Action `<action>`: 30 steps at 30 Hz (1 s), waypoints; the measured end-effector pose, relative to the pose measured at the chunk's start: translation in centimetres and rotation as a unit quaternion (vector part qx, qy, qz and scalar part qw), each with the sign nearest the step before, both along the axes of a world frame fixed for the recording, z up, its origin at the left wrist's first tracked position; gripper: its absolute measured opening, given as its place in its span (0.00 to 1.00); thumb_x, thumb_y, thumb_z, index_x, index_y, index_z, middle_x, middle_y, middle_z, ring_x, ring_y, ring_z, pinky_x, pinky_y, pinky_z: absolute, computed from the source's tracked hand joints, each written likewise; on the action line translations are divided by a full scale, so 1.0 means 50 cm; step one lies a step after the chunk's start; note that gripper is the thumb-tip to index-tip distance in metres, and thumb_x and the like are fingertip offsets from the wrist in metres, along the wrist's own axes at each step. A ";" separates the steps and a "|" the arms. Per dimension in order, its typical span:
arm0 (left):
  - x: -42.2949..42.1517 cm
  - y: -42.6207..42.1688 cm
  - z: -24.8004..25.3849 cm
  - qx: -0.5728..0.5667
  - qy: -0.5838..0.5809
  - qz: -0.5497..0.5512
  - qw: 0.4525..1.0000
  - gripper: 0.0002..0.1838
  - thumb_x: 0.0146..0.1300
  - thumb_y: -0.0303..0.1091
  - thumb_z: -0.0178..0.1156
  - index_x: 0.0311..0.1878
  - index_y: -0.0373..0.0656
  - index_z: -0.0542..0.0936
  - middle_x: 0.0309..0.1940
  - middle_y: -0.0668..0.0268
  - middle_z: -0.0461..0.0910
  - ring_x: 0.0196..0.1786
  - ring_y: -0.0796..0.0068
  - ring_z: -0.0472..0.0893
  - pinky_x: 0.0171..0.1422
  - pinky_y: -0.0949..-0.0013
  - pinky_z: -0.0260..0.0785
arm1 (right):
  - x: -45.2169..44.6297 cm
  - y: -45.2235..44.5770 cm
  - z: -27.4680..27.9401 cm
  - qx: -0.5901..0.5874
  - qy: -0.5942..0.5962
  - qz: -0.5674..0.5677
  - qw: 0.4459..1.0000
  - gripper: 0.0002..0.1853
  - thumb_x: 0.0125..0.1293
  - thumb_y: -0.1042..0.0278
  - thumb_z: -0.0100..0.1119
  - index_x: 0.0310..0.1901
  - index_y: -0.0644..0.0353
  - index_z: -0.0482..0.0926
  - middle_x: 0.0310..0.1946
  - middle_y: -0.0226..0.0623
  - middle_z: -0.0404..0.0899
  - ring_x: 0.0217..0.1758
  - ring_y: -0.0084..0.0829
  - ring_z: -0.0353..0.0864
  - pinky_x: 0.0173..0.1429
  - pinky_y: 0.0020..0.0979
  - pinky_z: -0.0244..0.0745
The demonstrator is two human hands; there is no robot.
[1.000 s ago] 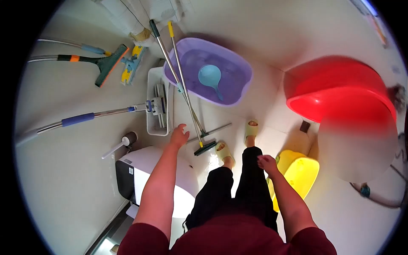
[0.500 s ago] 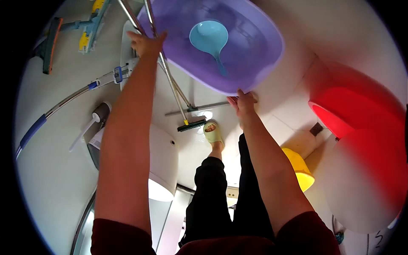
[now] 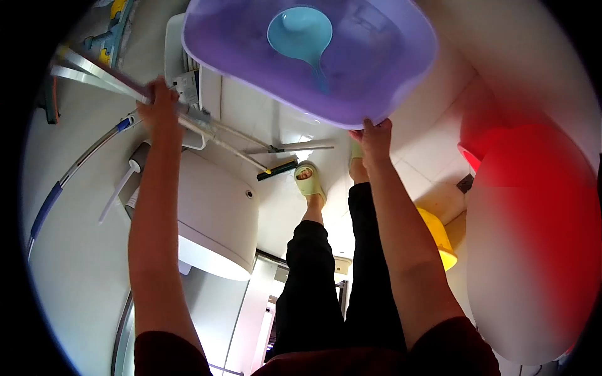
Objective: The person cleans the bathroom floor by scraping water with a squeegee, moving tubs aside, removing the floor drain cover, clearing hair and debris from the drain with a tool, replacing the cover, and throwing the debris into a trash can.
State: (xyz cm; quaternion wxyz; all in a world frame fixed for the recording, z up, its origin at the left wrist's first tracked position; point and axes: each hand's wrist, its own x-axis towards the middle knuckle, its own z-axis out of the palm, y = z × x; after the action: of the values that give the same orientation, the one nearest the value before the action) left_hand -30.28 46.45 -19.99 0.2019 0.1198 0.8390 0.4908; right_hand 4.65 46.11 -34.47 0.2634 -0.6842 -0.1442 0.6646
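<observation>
My left hand is closed around the long metal handles of a floor brush and what looks like a floor squeegee. Both handles slant from upper left down to heads on the floor. With closed fingers, my right hand grips the near rim of a large purple basin. A light blue water dipper lies inside the basin, its handle pointing towards me. The basin's far side is cut off by the top of the view.
A white cabinet-like fixture stands at left, beside a curved metal pole with blue grips. On the right are a blurred red object, a yellow container and a floor drain. My feet wear green slippers.
My left hand has moved left and down, tilting the handles further over to the left. The basin with the dipper sits higher in view, my right hand still on its rim.
</observation>
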 end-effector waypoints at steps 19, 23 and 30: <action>0.253 -0.387 0.178 0.025 0.048 0.047 0.997 0.08 0.61 0.33 0.56 0.35 0.42 0.67 0.31 0.64 0.71 0.37 0.71 0.72 0.52 0.65 0.63 | 0.302 -0.161 0.195 -0.031 -0.004 0.296 0.955 0.14 0.60 0.61 0.54 0.24 0.63 0.71 0.18 0.34 0.73 0.19 0.22 0.71 0.26 0.25 0.69; 0.273 -0.489 0.206 0.096 0.060 0.050 0.992 0.08 0.60 0.32 0.56 0.39 0.42 0.68 0.32 0.62 0.73 0.39 0.69 0.73 0.52 0.65 0.64 | 0.465 -0.346 0.274 -0.065 -0.093 0.276 0.954 0.10 0.61 0.64 0.54 0.30 0.62 0.74 0.20 0.33 0.74 0.21 0.22 0.73 0.27 0.23 0.70; 0.335 -0.696 0.403 0.210 0.069 0.005 0.975 0.10 0.59 0.29 0.57 0.39 0.41 0.65 0.35 0.61 0.73 0.41 0.71 0.72 0.54 0.66 0.64 | 0.534 -0.583 0.469 -0.032 -0.118 0.226 0.966 0.10 0.62 0.63 0.53 0.37 0.62 0.75 0.24 0.34 0.76 0.24 0.21 0.73 0.30 0.22 0.69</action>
State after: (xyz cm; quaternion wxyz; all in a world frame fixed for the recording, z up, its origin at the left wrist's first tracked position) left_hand -13.54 11.64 0.15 0.1111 0.1886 0.7297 0.6478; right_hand 31.35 16.96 -11.02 0.0657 -0.7154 -0.3041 0.6257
